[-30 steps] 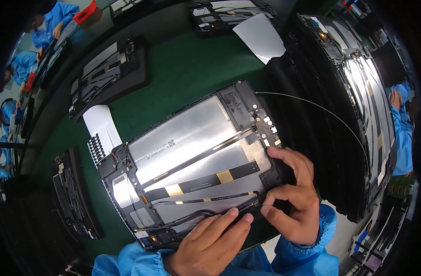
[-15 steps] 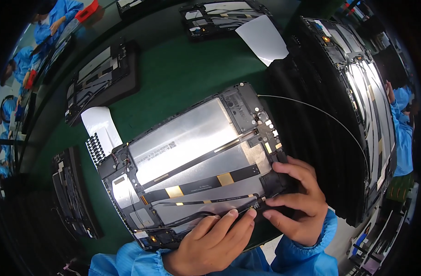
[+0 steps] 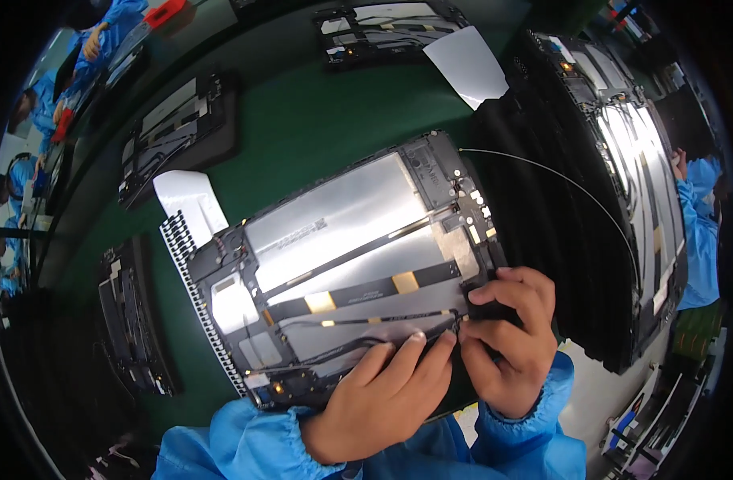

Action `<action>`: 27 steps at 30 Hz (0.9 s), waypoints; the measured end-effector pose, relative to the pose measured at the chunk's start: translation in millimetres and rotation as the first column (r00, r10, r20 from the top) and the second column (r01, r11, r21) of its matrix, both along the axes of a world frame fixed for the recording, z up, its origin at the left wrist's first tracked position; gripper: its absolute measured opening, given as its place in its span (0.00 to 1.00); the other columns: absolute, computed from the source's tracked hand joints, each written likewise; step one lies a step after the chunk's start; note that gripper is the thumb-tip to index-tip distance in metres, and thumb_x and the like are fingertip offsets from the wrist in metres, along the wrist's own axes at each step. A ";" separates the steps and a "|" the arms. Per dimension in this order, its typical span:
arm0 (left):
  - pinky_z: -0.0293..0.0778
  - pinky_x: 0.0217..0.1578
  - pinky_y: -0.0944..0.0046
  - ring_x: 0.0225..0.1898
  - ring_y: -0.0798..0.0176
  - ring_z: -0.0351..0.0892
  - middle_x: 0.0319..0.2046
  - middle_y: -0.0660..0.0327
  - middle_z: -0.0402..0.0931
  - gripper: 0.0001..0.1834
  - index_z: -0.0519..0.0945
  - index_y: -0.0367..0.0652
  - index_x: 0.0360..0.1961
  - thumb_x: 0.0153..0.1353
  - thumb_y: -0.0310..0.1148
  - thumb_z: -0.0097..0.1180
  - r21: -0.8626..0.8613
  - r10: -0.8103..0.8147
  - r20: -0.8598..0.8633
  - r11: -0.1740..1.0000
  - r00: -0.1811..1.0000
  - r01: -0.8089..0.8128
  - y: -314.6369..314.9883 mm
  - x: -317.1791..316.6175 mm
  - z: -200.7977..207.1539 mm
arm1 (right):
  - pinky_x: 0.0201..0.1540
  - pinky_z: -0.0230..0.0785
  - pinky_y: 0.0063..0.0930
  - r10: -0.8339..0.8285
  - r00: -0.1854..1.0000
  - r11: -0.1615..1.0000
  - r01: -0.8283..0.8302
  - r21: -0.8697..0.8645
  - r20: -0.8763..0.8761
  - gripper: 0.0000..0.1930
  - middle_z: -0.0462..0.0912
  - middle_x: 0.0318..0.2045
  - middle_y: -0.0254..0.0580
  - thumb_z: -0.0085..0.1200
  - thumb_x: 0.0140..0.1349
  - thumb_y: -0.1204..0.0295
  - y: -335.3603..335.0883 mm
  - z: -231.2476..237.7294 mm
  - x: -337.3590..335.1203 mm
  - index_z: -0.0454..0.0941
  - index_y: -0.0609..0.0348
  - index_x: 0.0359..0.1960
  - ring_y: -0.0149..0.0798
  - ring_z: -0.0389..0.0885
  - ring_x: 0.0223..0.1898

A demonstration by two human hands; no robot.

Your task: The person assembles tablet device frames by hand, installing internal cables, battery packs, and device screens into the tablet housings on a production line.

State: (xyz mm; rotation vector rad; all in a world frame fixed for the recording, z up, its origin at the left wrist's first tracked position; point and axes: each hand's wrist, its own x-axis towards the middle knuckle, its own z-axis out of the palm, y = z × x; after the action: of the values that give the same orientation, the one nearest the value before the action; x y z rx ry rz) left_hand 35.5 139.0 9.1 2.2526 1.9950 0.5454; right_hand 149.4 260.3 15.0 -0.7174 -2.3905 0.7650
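An opened tablet [image 3: 342,212] lies tilted in front of me, its silver battery, black frame and dark flat cables with yellow patches showing. My left hand [image 3: 382,396] rests on its near edge, fingers stretched over the frame and thumb hidden. At the near right corner my right hand [image 3: 510,348] has its fingers bent. Its thumb and middle fingertips are pressed together by the end of a narrow black cable [image 3: 398,318]; whatever they hold is too small to tell. A thin pale wire [image 3: 546,158] arcs from the tablet's far right corner over to the right.
More opened tablets stand around: far left [image 3: 170,128], near left [image 3: 133,324], at the back [image 3: 390,22], and on a black stack at right [image 3: 642,168]. White sheets [image 3: 189,196] [image 3: 472,68] lie on the green mat [image 3: 302,112]. People in blue sit beyond.
The tablet and its surroundings have shifted slightly in view. My right thumb has drawn in toward the middle fingertip. My left fingers remain on the near edge.
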 end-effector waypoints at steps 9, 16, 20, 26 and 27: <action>0.66 0.45 0.58 0.50 0.50 0.69 0.48 0.55 0.71 0.18 0.77 0.41 0.41 0.44 0.30 0.56 0.128 0.242 0.337 0.946 0.910 -0.299 -84.7 -29.1 13.0 | 0.36 0.65 0.31 -0.169 0.984 0.986 0.169 -0.003 -0.051 0.12 0.75 0.29 0.43 0.58 0.35 0.85 -53.2 9.0 2.9 0.78 0.62 0.27 0.44 0.71 0.33; 0.58 0.50 0.52 0.52 0.47 0.66 0.47 0.50 0.71 0.20 0.77 0.39 0.40 0.41 0.27 0.60 0.059 0.364 0.218 0.921 0.905 -0.385 -87.7 -27.7 -6.4 | 0.26 0.62 0.29 -0.125 0.992 0.992 0.125 0.018 -0.036 0.12 0.73 0.27 0.41 0.59 0.40 0.82 -97.1 0.5 -24.1 0.78 0.63 0.31 0.40 0.71 0.26; 0.59 0.50 0.52 0.51 0.48 0.66 0.47 0.52 0.72 0.20 0.78 0.41 0.40 0.39 0.28 0.60 0.101 0.367 0.215 0.913 0.905 -0.394 -89.3 -27.5 -14.6 | 0.26 0.62 0.29 -0.087 0.996 0.991 0.087 0.105 0.002 0.12 0.72 0.27 0.42 0.58 0.40 0.82 -97.2 -2.7 -34.3 0.77 0.65 0.31 0.40 0.71 0.26; 0.59 0.49 0.53 0.51 0.49 0.67 0.46 0.54 0.72 0.20 0.79 0.43 0.39 0.40 0.28 0.60 0.114 0.373 0.238 0.906 0.897 -0.407 -89.2 -26.8 -19.2 | 0.27 0.62 0.30 -0.034 0.999 0.999 0.035 0.022 -0.042 0.12 0.72 0.28 0.44 0.57 0.37 0.85 -88.5 -4.8 -36.5 0.74 0.64 0.27 0.44 0.70 0.27; 0.58 0.49 0.53 0.51 0.50 0.67 0.46 0.54 0.73 0.20 0.79 0.43 0.39 0.40 0.28 0.60 0.122 0.368 0.239 0.907 0.898 -0.404 -89.0 -27.0 -19.5 | 0.27 0.62 0.30 -0.032 0.999 0.999 0.033 0.023 -0.039 0.12 0.72 0.28 0.44 0.57 0.37 0.85 -87.3 -3.4 -35.9 0.74 0.64 0.27 0.44 0.70 0.27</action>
State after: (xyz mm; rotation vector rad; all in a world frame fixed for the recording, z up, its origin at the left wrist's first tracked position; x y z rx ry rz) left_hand 8.5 50.0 -10.4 1.7752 2.3678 0.9800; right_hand 113.5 173.0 11.6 -0.7239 -2.3434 0.7298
